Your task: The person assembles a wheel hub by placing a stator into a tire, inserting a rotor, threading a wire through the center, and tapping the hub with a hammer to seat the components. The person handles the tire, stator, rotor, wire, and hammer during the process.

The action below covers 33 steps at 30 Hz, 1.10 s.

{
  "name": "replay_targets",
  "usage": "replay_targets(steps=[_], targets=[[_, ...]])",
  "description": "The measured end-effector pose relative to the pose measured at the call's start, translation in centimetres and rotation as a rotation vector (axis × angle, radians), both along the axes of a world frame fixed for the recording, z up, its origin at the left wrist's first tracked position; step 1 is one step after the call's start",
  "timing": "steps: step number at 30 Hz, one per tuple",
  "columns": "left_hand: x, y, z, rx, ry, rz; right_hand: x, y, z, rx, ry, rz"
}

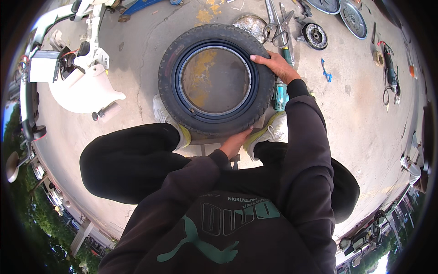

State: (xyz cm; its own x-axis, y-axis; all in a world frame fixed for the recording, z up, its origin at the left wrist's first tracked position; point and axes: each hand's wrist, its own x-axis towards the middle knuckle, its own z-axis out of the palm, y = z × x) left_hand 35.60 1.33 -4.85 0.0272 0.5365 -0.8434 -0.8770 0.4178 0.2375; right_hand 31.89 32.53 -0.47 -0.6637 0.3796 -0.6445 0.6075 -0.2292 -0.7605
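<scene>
A black tire on a dark blue rim lies flat in front of me, between my feet. Bare floor shows through the rim's open middle. My right hand is closed on the tire's far right side, its thumb on the upper sidewall and the other fingers over the outer edge. At the near edge, my left hand grips the tire from below, with most of its fingers hidden under the rubber. A teal can stands by the tire's right side, next to my right shoe.
Beyond the tire lie a round metal dish, large scissors, a wrench and a brake hub. A blue strap and a corded power tool are at right. A white fender is at left.
</scene>
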Motion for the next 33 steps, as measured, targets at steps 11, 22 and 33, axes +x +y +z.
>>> replay_targets(steps=[11,22,33], targets=[[-7.0,1.2,10.8,0.314,0.826,-1.257,0.8,-2.3,-3.4,0.243,-0.001,-0.22],[-30.6,-2.5,3.0,-0.338,1.03,0.056,3.3,-11.2,-4.4,0.616,-0.335,-0.508],[-29.2,-2.0,0.0,-0.354,1.44,-0.056,5.7,-11.1,-6.1,0.546,-0.187,-0.635]])
